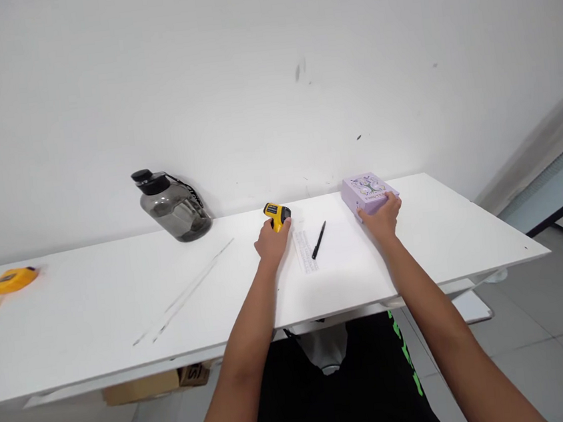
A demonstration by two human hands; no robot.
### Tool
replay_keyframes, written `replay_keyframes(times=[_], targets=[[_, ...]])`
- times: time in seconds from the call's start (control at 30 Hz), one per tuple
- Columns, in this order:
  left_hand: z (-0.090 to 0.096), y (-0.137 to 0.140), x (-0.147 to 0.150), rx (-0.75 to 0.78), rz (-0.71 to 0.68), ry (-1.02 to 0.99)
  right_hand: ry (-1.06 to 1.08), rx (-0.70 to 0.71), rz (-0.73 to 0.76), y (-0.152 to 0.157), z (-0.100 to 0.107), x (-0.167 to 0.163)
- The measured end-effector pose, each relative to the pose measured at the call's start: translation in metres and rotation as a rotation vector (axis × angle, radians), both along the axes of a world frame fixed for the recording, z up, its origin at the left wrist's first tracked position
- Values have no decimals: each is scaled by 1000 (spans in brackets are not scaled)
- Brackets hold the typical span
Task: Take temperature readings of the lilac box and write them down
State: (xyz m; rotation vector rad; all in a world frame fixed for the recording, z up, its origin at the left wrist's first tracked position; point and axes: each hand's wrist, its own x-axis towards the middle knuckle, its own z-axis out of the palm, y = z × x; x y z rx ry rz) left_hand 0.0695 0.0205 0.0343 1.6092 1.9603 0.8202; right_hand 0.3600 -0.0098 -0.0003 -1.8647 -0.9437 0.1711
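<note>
Grip of the left hand (271,244) wraps the handle of one yellow-and-black gun-shaped tool (278,212), just right of the frame's centre. That arm reaches up from the bottom centre, leaning right. Grip of the right hand (384,217) spans the near side of one purple box (367,185), thumb on the left, fingers at the right edge; its arm stretches up and leftward from the lower right. Tool and box each lie directly within and beyond their grips.

Between the hands, one black pen (319,240) slants beside a strip of printed text (306,252) on the white counter (95,304). Farther out, one dark see-through bottle (175,209) stands left of centre near the wall (249,93), and one yellow tape measure (14,281), blurred, lies at the far left.
</note>
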Motion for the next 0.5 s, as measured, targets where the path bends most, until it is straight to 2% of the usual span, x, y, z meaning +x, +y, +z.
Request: replay_keyframes(times=[0.13, 0.27, 0.33, 0.5], targets=[[0, 1, -3, -16, -1, 188, -3, -17, -22, 6, -10, 2], [-4, 2, -5, -55, -13, 404, -234, 44, -37, 6, -14, -5], [-6, 2, -5, -62, -16, 462, -392, 59, 73, 5, -12, -14], [-10, 0, -1, -22, -33, 534, -646, 57, 540, 2, -9, -43]])
